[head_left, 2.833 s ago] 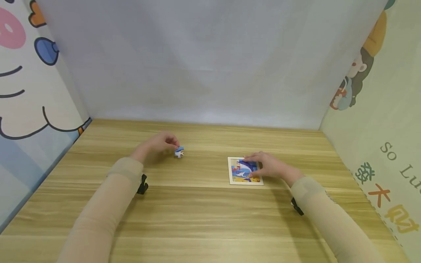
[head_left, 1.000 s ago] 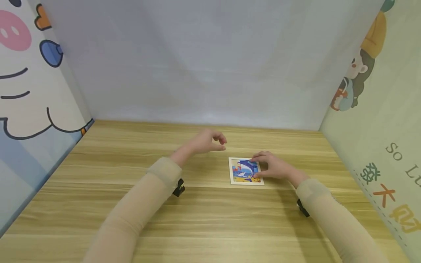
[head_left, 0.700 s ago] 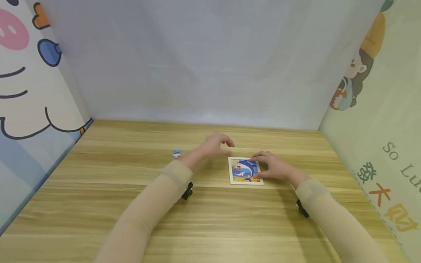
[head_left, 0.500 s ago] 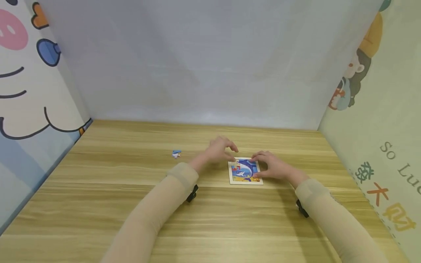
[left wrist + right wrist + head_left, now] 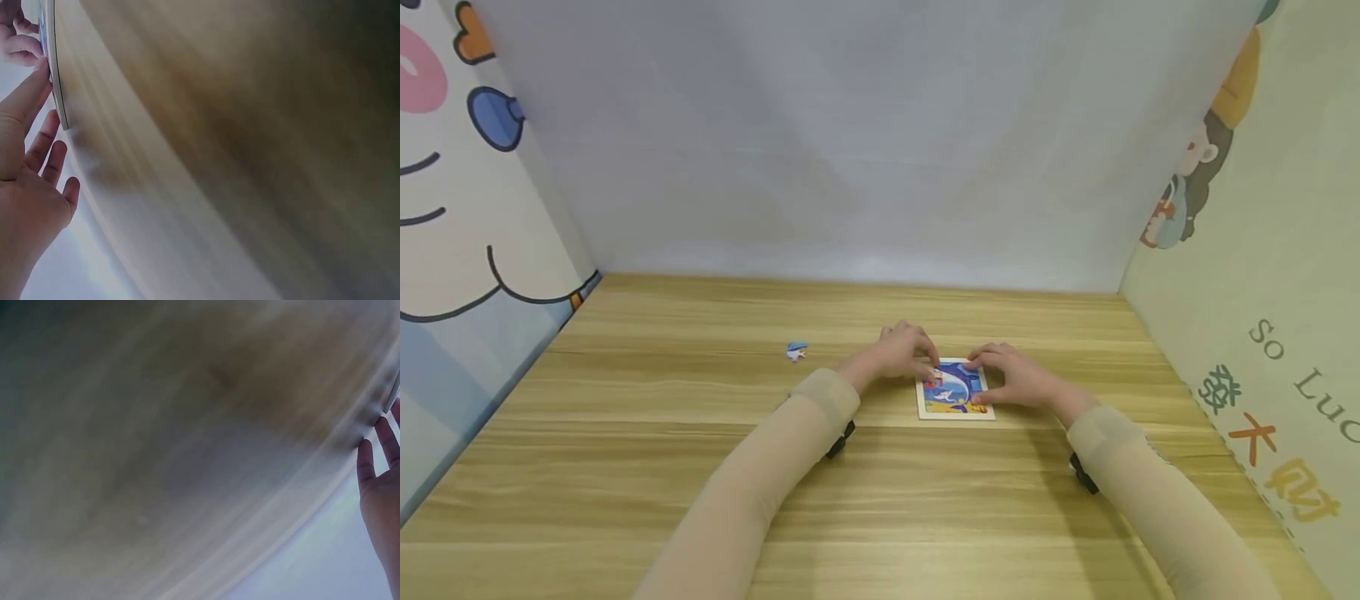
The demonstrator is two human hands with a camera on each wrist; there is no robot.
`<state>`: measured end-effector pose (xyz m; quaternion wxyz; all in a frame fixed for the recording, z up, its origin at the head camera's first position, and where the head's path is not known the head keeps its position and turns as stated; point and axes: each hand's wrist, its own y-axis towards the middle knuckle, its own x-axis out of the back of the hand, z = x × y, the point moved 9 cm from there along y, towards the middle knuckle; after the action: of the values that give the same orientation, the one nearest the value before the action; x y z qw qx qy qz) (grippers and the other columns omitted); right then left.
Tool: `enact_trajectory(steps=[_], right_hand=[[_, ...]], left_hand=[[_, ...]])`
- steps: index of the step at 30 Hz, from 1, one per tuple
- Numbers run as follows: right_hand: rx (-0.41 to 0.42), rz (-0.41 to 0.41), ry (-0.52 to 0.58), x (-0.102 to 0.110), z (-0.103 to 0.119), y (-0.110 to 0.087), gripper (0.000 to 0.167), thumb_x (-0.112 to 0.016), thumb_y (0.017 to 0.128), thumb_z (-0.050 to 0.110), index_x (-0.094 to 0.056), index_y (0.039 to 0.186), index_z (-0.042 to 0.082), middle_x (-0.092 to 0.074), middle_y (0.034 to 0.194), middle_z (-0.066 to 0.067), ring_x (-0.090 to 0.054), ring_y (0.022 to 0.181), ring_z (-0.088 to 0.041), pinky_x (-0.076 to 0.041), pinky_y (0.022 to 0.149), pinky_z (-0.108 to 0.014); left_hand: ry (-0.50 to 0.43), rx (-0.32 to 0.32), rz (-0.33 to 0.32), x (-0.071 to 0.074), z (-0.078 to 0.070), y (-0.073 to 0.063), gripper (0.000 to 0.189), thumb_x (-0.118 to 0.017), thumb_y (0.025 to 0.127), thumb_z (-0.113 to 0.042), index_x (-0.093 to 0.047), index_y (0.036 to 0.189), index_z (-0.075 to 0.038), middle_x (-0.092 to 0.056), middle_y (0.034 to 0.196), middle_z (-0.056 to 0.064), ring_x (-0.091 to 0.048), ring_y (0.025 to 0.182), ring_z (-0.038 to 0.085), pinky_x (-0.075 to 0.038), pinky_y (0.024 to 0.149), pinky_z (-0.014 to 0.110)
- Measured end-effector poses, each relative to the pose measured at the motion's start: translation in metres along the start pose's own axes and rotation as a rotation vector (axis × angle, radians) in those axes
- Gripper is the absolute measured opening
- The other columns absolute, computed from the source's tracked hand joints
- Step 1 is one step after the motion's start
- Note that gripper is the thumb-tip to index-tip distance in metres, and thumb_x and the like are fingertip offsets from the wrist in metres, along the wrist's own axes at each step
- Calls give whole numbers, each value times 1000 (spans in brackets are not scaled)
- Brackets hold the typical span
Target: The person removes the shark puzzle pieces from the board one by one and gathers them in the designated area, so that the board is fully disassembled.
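Note:
A small picture jigsaw puzzle (image 5: 951,398) lies flat on the wooden table, with a white frame round a blue sea scene. At its upper left corner, the thumb and fingertips of my left hand (image 5: 897,353) touch it, spread and relaxed. My right hand (image 5: 1017,380) rests on the right side, its fingertips spread over the picture and frame. In the left wrist view, the puzzle's thin edge (image 5: 57,94) shows beside the fingertips. Well to the left lies a loose blue and white jigsaw piece (image 5: 797,352), apart from both hands.
The wood-grain table (image 5: 880,508) reaches back to a pale cloth wall (image 5: 865,167). Printed cartoon panels stand at the left (image 5: 497,208) and right (image 5: 1247,275). Both sleeves lie over the near part of the table.
My left hand has let go of the jigsaw piece at the left and moved right to the puzzle's upper left corner. My right hand stays on the puzzle's right side.

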<state>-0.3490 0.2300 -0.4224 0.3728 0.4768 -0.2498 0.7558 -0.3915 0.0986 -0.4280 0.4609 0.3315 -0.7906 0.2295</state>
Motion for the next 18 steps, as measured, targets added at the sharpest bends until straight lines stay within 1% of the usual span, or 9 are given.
enact_trajectory(steps=[10, 14, 18], right_hand=[[-5, -3, -7, 0, 1, 0, 61, -74, 79, 40, -58, 126, 5, -50, 135, -14, -42, 127, -36, -27, 107, -56], [-8, -2, -7, 0, 2, 0, 60, -75, 79, 39, -58, 126, 5, -50, 135, -13, -42, 127, -35, -28, 106, -55], [-7, -3, -2, 0, 3, 0, 60, -74, 79, 40, -58, 126, 6, -49, 136, -14, -41, 128, -36, -26, 107, -57]], left_hand=[[-95, 30, 26, -1, 0, -1, 19, -73, 83, -28, -71, 99, -19, -58, 123, 2, -40, 121, 26, -24, 104, 48], [-99, 24, 15, -2, 0, 0, 18, -74, 81, -27, -71, 97, -19, -59, 120, 0, -42, 118, 23, -25, 103, 46], [-104, 14, -16, 1, 0, 2, 16, -76, 79, -25, -71, 93, -19, -64, 110, -3, -47, 110, 18, -27, 99, 44]])
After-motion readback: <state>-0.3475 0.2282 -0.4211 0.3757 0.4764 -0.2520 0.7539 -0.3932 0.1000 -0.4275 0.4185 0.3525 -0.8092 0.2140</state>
